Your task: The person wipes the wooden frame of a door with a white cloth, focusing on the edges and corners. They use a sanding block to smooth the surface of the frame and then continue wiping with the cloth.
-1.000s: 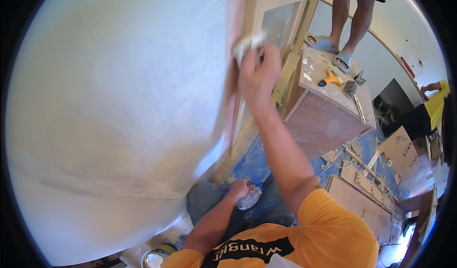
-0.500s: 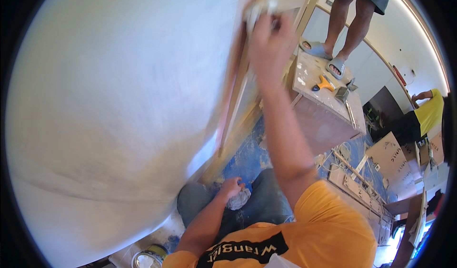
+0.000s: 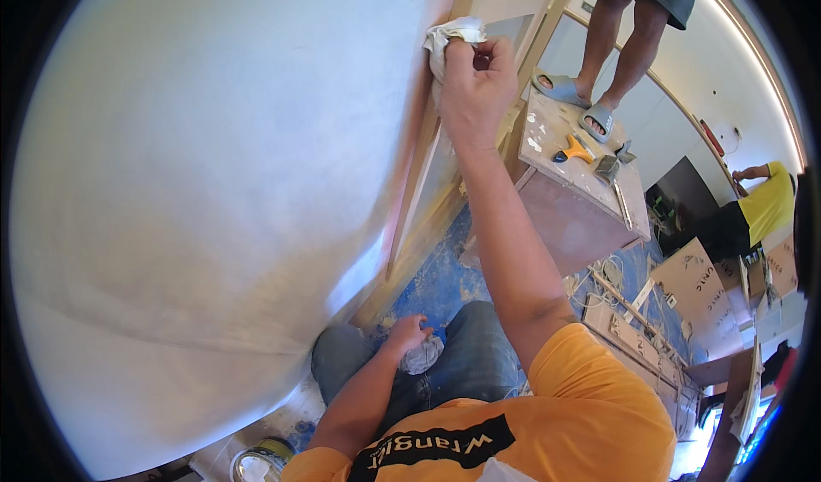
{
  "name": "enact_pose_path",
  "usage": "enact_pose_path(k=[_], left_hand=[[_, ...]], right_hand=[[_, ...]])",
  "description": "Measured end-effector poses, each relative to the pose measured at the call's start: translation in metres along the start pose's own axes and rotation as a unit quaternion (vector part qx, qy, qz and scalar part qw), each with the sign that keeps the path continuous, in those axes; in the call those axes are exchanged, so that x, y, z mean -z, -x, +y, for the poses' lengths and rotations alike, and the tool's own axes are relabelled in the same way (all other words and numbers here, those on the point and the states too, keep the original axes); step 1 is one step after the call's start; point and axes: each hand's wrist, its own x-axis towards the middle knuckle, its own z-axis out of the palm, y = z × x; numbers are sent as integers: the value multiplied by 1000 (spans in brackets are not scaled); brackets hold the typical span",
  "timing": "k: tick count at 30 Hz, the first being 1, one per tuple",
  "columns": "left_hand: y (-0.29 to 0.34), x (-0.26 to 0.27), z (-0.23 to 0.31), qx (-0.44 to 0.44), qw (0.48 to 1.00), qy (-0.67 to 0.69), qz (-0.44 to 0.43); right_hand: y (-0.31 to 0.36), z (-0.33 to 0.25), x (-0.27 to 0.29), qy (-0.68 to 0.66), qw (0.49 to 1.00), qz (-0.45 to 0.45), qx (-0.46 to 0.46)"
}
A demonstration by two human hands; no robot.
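Note:
A crumpled white cloth [image 3: 453, 34] is pinched in my right hand [image 3: 479, 88], which is raised at the end of a stretched arm. That cloth presses against the wooden frame [image 3: 419, 161] at the edge of the large white wall panel [image 3: 214, 157]. Lower down, between my knees, my left hand [image 3: 408, 335] is closed around a bunched greyish cloth [image 3: 422, 357]. Part of this second cloth bulges out beside the palm.
A person in grey slides stands on a wooden box [image 3: 573, 212] at the right, beside a yellow-handled scraper [image 3: 575, 148]. Cartons [image 3: 701, 289] and loose cables lie on the blue floor. Another person in yellow works farther right. A paint can [image 3: 256, 465] stands at lower left.
My right hand has shifted slightly left and down along the frame with the white cloth. My left hand keeps about the same place, and the whole view has moved a little.

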Motion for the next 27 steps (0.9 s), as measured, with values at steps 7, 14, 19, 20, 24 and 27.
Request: enact_pose_path(k=[7, 14, 19, 20, 24, 27], left_hand=[[1, 7, 12, -1, 1000, 15, -13], [-7, 1, -1, -13, 1000, 21, -3], [-3, 4, 11, 3, 999, 37, -16], [-3, 7, 14, 11, 999, 46, -16], [-5, 4, 5, -6, 999, 28, 13], [-7, 1, 1, -5, 999, 32, -3]], right_hand=[[88, 62, 12, -3, 1000, 10, -6], [34, 32, -2, -48, 998, 22, -17], [87, 54, 11, -60, 997, 24, -39], [74, 56, 11, -50, 998, 21, -34], [20, 13, -1, -82, 994, 22, -61], [66, 40, 5, -45, 998, 23, -47]])
